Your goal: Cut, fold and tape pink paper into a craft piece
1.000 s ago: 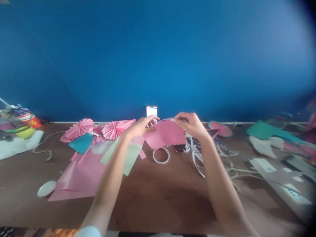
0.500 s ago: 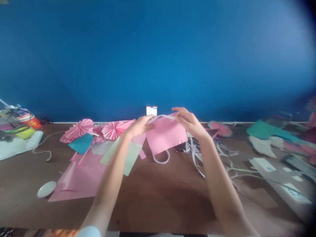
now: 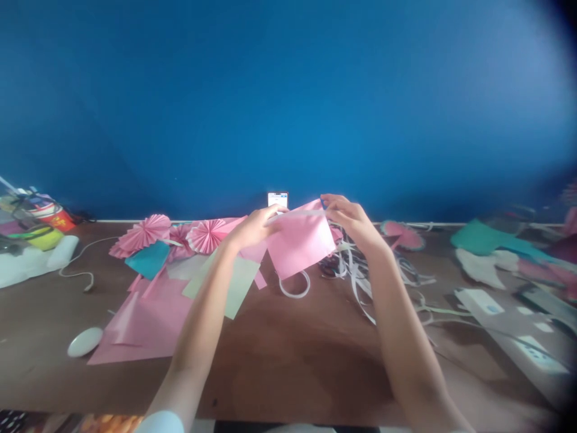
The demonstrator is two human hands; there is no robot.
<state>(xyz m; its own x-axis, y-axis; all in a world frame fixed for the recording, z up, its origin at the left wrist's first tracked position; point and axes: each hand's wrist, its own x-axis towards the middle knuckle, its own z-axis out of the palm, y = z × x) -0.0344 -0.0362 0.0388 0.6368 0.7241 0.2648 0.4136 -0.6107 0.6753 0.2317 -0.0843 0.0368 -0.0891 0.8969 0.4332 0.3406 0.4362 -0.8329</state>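
Pink paper point(image 3: 301, 245) is hanging to the right of the phone point(image 3: 277, 198), a pale strip point(image 3: 307, 213) crossing its top. The left hand point(image 3: 256, 230) is pinching its left side; the right hand point(image 3: 355, 225) is half-curling at its upper right corner, its hold unclear.

We hold a pink paper sheet point(image 3: 301, 245) above the brown table point(image 3: 288, 361), our left hand point(image 3: 253, 231) at its left edge. A white strip point(image 3: 304, 213) runs straight across the sheet's far part to our right hand point(image 3: 356, 222), whose fingertips pinch its end. A white ring point(image 3: 296, 296) shows partly past the sheet's near edge. To the left, we see pleated pink paper fans point(image 3: 208, 238), a teal paper piece point(image 3: 148, 260), a pale green sheet point(image 3: 238, 282) and a larger pink sheet point(image 3: 153, 322), with a white oval object point(image 3: 85, 342) just beside it. Far off, a lit phone point(image 3: 278, 199) stands by the blue wall point(image 3: 288, 102). Tangled white strips point(image 3: 355, 275) lie on our right; farther right sits a power strip point(image 3: 538, 355).
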